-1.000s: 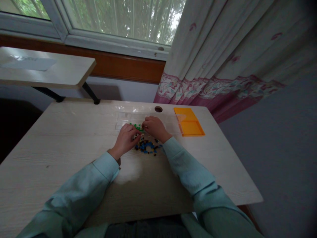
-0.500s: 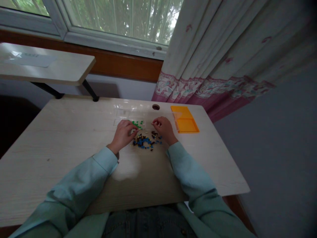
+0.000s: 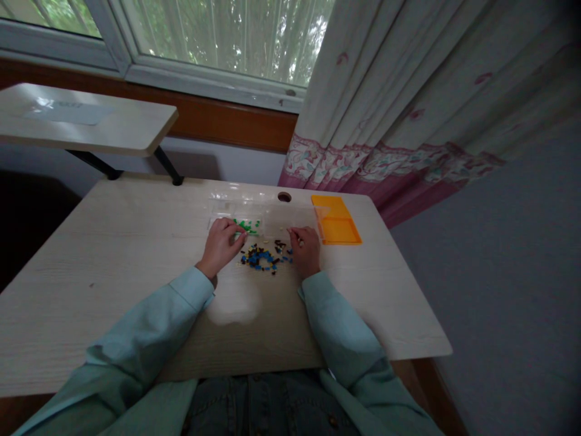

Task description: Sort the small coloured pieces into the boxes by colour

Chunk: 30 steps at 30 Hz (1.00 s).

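Small building bricks (image 3: 259, 259), mostly blue, black and yellow, lie in a loose pile on the desk between my hands. Just beyond them is a clear plastic box (image 3: 290, 213) with compartments; several green bricks (image 3: 245, 225) are in its left part. At the front left of the box is my left hand (image 3: 219, 245), thumb and fingertips pinched beside the green bricks. My right hand (image 3: 307, 249) is closed in a pinch over the box's front right edge, where a tiny pale piece (image 3: 281, 229) shows near the fingertips. Whatever either pinch holds is too small to make out.
An orange tray (image 3: 341, 229) lies to the right, partly behind the clear box. A round cable hole (image 3: 284, 197) is near the desk's back edge. On the left a raised shelf (image 3: 131, 124) stands on black supports. A curtain (image 3: 363, 121) hangs behind.
My right hand has shifted slightly nearer to me and to the right, down over the box's right part. The left hand has moved slightly left, still pinched.
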### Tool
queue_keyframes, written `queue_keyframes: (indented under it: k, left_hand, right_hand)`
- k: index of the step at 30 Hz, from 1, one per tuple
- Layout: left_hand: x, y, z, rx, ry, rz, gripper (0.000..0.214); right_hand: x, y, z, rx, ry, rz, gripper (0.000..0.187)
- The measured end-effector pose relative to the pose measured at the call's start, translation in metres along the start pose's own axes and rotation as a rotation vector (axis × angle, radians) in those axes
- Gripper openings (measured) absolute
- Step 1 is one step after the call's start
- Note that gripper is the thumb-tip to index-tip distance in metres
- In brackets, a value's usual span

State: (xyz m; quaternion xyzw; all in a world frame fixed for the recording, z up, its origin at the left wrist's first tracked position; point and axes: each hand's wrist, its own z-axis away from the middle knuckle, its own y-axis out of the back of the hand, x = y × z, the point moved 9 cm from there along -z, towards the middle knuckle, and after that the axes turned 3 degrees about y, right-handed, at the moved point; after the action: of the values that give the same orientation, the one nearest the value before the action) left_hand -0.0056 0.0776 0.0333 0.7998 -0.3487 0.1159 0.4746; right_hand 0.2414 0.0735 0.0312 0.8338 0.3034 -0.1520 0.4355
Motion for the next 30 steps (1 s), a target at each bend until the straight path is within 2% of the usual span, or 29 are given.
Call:
queue_keyframes:
  k: [5,12,19,26,30]
  left_hand:
    - [0.0,-0.002,0.0,-0.031,-0.016,0.01,0.019]
    - [-0.001,-0.003,-0.001,-0.038,-0.022,0.005,0.018]
    - [-0.001,0.002,-0.002,0.006,-0.027,-0.026,0.019]
    - [0.013,0.001,-0.001,-0.049,-0.141,0.036,0.021]
    - [0.021,-0.005,0.001,-0.136,-0.211,0.034,0.023]
  right_hand:
    - [0.002,0.006,0.011,0.055,-0.025,-0.056,0.028]
    - [-0.006,-0.001,0.009,0.016,0.012,-0.071,0.027]
    - [-0.007,-0.008,0.01,-0.029,0.033,-0.053,0.027]
    - [-0.029,-0.01,0.009,-0.079,0.128,0.004,0.023]
    - [-0.051,-0.021,0.017,-0.204,0.243,-0.013,0.021]
